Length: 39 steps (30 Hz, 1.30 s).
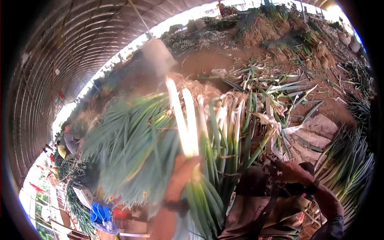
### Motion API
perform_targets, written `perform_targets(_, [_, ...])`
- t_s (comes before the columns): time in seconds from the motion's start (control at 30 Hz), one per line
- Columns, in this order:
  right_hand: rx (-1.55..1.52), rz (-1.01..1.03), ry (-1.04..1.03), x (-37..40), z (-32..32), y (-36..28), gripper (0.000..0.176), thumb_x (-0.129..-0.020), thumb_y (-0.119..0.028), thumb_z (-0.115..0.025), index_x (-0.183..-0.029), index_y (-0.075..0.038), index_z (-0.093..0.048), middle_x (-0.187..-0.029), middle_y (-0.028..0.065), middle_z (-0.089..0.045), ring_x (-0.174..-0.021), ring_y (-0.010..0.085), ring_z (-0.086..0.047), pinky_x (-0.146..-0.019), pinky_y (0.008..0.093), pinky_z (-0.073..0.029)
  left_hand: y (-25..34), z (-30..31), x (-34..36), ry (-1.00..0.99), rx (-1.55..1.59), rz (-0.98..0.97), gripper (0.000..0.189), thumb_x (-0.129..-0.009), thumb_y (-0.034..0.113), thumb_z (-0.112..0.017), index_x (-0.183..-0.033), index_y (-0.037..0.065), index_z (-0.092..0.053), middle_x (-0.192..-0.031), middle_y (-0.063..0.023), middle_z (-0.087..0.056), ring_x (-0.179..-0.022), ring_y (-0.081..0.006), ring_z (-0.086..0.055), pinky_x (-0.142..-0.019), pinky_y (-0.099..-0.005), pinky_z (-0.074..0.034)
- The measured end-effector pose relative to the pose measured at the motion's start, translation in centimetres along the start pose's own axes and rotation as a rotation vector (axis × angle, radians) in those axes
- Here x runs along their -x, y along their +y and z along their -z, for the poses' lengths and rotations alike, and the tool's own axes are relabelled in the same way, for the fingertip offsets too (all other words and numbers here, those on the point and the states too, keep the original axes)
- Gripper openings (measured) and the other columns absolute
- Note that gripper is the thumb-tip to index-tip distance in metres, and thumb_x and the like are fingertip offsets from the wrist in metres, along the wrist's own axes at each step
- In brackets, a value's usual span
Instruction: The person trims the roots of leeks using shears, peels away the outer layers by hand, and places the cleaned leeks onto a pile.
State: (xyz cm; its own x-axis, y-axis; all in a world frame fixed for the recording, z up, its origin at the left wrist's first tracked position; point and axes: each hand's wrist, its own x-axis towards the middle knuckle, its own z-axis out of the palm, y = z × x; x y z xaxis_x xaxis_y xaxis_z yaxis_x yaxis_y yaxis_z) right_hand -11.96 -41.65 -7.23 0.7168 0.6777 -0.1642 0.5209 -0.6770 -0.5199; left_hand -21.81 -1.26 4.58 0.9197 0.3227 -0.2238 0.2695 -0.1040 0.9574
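Note:
My left hand [185, 172], blurred by motion, is closed around a few large green onions [185, 120]. Their peeled white stems point up and away from me, and their green leaves hang down below the hand. At the right, my right hand [294, 173] has its fingers curled by a dark object; what they hold is hard to make out. Between the hands lies a row of unpeeled green onions [230, 124] with brown roots. A big heap of green onions [132, 140] spreads left of and behind my left hand.
A blurred whitish object [158, 54] hangs from a thin pole ahead. Stripped leaves [280, 90] litter the brown soil. More green onions [344, 160] lie at the right. A blue crate [102, 218] stands lower left, and another person [70, 140] is at the far left.

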Motion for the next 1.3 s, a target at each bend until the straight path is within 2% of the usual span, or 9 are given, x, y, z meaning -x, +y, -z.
perform_targets(0.37, [0.931,0.785,0.813,-5.1,10.7,-11.4,0.06,-0.083,-0.019,-0.063,-0.139,-0.003,-0.052,-0.14,0.0118,-0.056,-0.139,0.0264,-0.043,-0.111,0.0417,-0.041,1.6,-7.3,0.1,-0.466,0.001,0.065,0.031,-0.089,0.024,-0.067,-0.109,0.0,-0.064,-0.081,-0.0097,-0.066,-0.07,-0.0208,-0.065,-0.064,-0.0347,-0.053])
perform_targets(0.47, [0.997,0.995,0.938,-7.3,12.5,-12.7,0.042,-0.085,-0.024,-0.062,-0.123,-0.008,-0.055,-0.126,0.0071,-0.06,-0.132,0.0213,-0.045,-0.106,0.0381,-0.043,0.9,-10.2,0.1,-0.718,0.096,-0.182,0.041,-0.09,0.026,-0.069,-0.12,-0.001,-0.06,-0.09,-0.0135,-0.068,-0.071,-0.0258,-0.065,-0.064,-0.0375,-0.053])
perform_targets(0.5, [1.114,0.969,0.872,-7.5,12.5,-12.2,0.04,-0.08,-0.025,-0.069,-0.116,-0.012,-0.06,-0.117,0.0046,-0.062,-0.119,0.0192,-0.051,-0.103,0.0373,-0.043,-1.0,-8.2,0.1,-0.819,-0.353,-0.097,0.067,-0.104,0.048,-0.049,-0.153,0.004,-0.038,-0.148,-0.0151,-0.051,-0.138,-0.0278,-0.047,-0.11,-0.043,-0.042])
perform_targets(0.6, [1.184,0.935,0.74,-7.4,13.4,-9.6,0.026,-0.077,-0.033,-0.075,-0.087,-0.017,-0.058,-0.081,-0.0038,-0.056,-0.079,0.0118,-0.052,-0.076,0.0301,-0.043,0.0,-11.5,-0.6,-1.042,0.108,-0.002,0.052,-0.107,0.04,-0.044,-0.131,-0.005,-0.058,-0.115,-0.0168,-0.069,-0.098,-0.0256,-0.069,-0.089,-0.0357,-0.055])
perform_targets(0.77, [0.447,0.907,0.33,-3.9,21.5,-0.2,0.007,-0.087,-0.017,-0.063,-0.089,-0.011,-0.059,-0.076,0.0049,-0.061,-0.075,0.0172,-0.062,-0.067,0.0296,-0.057,-0.4,-8.8,0.2,-0.945,-0.226,-0.051,0.041,-0.102,0.023,-0.056,-0.135,-0.002,-0.057,-0.119,-0.0165,-0.068,-0.101,-0.0239,-0.068,-0.084,-0.0354,-0.055])
perform_targets(0.93, [1.021,0.254,0.535,11.2,27.5,7.3,0.023,-0.083,-0.005,-0.066,-0.104,0.003,-0.063,-0.083,0.0118,-0.066,-0.063,0.0244,-0.064,-0.063,0.0372,-0.057,-3.6,-1.7,-6.6,-0.473,0.449,0.399,0.041,-0.09,0.011,-0.066,-0.127,-0.003,-0.056,-0.101,-0.0133,-0.069,-0.087,-0.0277,-0.068,-0.076,-0.0383,-0.057])
perform_targets(1.07, [0.686,-0.758,0.468,23.6,27.2,10.6,0.052,-0.08,-0.03,-0.079,-0.118,-0.005,-0.054,-0.08,0.0168,-0.066,-0.064,0.0306,-0.066,-0.056,0.0423,-0.053,0.5,0.7,-4.5,-0.122,-0.344,-0.178,0.048,-0.097,0.022,-0.062,-0.137,-0.002,-0.054,-0.119,-0.0145,-0.066,-0.108,-0.0259,-0.063,-0.092,-0.0393,-0.05])
perform_targets(1.23, [0.46,-1.029,0.896,35.1,17.9,18.8,0.034,-0.073,-0.022,-0.077,-0.098,-0.001,-0.067,-0.087,0.0217,-0.07,-0.083,0.0402,-0.069,-0.072,0.0475,-0.055,2.4,-0.4,-2.9,-0.013,-0.301,-0.184,0.055,-0.097,0.032,-0.062,-0.139,-0.004,-0.055,-0.131,-0.0145,-0.063,-0.118,-0.0263,-0.058,-0.104,-0.0407,-0.042])
perform_targets(1.3, [0.149,-1.094,1.121,36.8,12.4,19.0,0.033,-0.073,-0.025,-0.078,-0.093,0.001,-0.071,-0.072,0.0146,-0.066,-0.068,0.0236,-0.068,-0.065,0.0393,-0.053,3.1,-1.4,-2.5,-0.081,-0.474,-0.172,0.054,-0.097,0.031,-0.063,-0.138,-0.003,-0.056,-0.132,-0.0147,-0.063,-0.118,-0.0266,-0.058,-0.104,-0.0405,-0.042])
